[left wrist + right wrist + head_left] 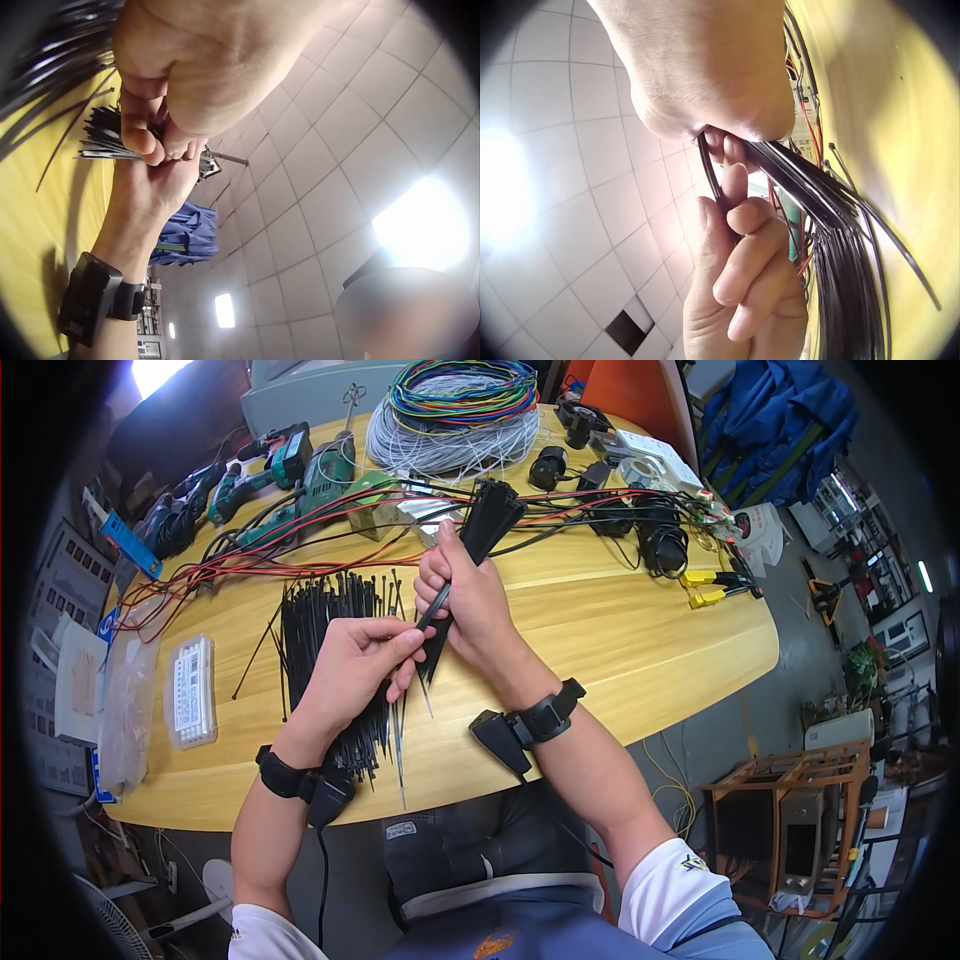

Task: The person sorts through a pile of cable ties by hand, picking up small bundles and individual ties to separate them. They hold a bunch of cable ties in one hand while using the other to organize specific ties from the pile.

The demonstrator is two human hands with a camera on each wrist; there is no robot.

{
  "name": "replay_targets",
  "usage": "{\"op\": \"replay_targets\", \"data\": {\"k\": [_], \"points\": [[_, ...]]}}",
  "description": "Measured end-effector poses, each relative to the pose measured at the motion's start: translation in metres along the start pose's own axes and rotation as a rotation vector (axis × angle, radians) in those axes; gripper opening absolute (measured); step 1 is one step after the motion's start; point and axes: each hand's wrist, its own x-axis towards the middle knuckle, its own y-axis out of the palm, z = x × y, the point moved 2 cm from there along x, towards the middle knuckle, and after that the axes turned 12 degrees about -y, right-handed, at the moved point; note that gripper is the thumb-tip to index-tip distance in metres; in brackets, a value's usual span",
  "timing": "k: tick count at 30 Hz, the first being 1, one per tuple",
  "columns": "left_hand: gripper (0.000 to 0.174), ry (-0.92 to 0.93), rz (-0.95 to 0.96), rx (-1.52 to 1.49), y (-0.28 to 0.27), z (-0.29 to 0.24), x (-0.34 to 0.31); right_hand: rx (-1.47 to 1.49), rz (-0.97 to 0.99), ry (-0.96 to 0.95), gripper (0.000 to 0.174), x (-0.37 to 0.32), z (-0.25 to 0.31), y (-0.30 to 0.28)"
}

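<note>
My right hand (474,605) grips a thick bundle of black cable ties (490,520), its thumb lying up along them. The tie heads fan out above the fist and the tails come out below. Between thumb and fingertips my left hand (350,665) pinches a black strand (711,169), which looks like one or a few cable ties and runs into the right fist. Beneath the left hand a loose pile of black cable ties (330,605) lies on the table. In the left wrist view, the right-hand fingers are partly hidden behind the left hand.
Red and black wires (290,567) cross the wooden table (620,650) behind the hands. Power drills (325,480) lie at the back left, wire coils (450,430) at the back. A clear plastic case (192,690) sits at left. Black adapters (660,545) and yellow-handled clips (708,598) lie right.
</note>
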Motion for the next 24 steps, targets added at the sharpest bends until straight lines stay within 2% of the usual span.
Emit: {"op": "replay_targets", "data": {"k": [4,7,10,16,24], "points": [[0.023,0.001,-0.01,0.015,-0.001,0.001,0.002,0.012,-0.007,-0.036,0.049,0.001,-0.002,0.0],[0.024,0.008,-0.021,0.018,-0.002,0.0,0.002,0.016,-0.011,-0.147,0.049,0.003,-0.006,0.002],[0.024,0.003,-0.022,0.013,-0.002,0.001,0.003,0.036,-0.074,-0.059,0.049,-0.002,0.0,0.009],[0.022,-0.031,0.001,0.053,-0.002,-0.004,0.0,0.24,0.156,0.066,0.05,0.001,-0.001,-0.001],[0.025,-0.137,0.016,0.183,-0.004,-0.004,-0.001,0.162,0.156,0.139,0.055,-0.003,0.004,0.004]]}}
